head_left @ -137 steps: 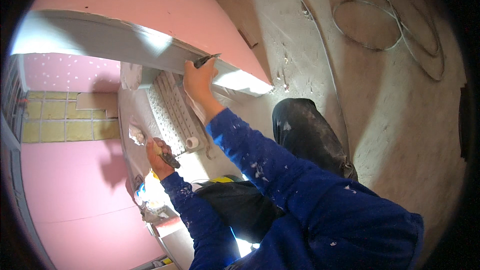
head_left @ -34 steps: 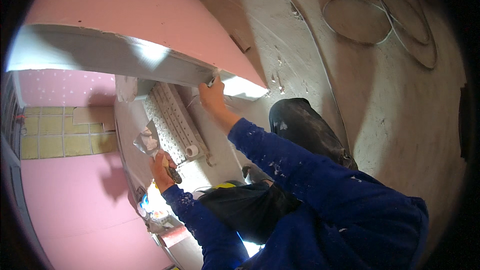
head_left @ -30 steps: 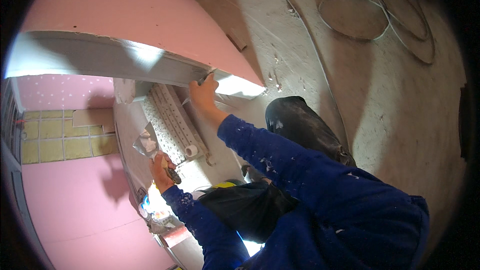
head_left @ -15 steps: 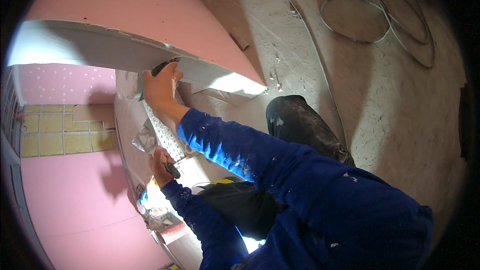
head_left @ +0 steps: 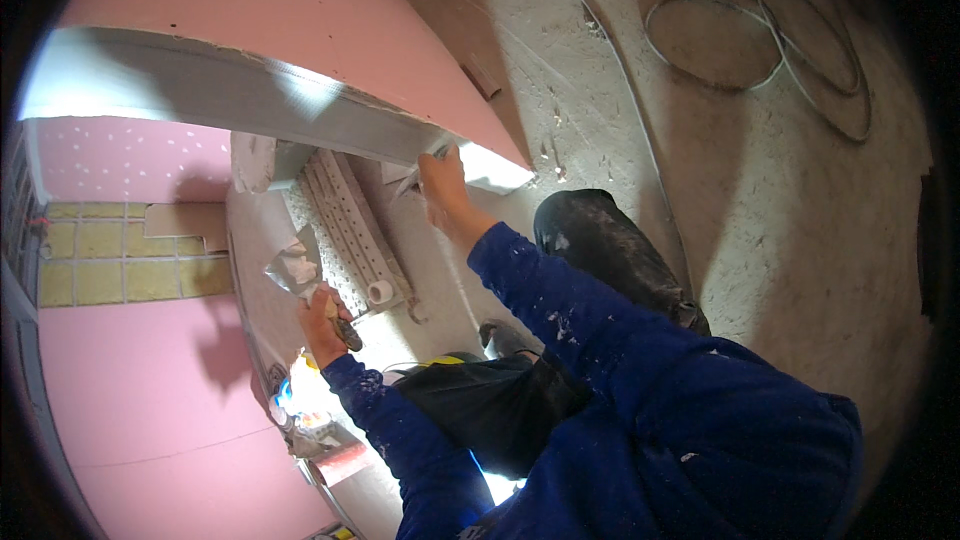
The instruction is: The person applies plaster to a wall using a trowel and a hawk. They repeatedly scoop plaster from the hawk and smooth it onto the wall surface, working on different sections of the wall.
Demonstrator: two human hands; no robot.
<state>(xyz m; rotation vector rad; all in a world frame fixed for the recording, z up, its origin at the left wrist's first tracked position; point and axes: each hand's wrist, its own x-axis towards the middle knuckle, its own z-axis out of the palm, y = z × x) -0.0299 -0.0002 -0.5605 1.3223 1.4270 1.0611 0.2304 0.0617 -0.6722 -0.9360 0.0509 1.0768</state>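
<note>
In my left hand point(head_left: 325, 325), closed around its handle, is a wide putty knife point(head_left: 296, 262) with a lump of white compound on its blade. My right hand point(head_left: 445, 185) is closed on a smaller putty knife point(head_left: 438, 152), mostly hidden by the fingers, against the grey end face point(head_left: 370, 135) of a pink plasterboard wall point(head_left: 300, 0). That hand is near the face's right end, close to the floor. A mesh-like strip shows along the face's upper edge.
Perforated pale metal profiles point(head_left: 345, 225) lie on the floor beyond my hands, with a roll of white tape point(head_left: 380, 291) by them. Coiled cable point(head_left: 715, 40) lies at the upper right. Pink boards point(head_left: 150, 380) with exposed yellow insulation point(head_left: 150, 280) stand at the left.
My right hand has slid right along the grey end face toward its right end, uncovering the metal profiles and tape roll. The left hand has hardly moved; its loaded blade is more visible.
</note>
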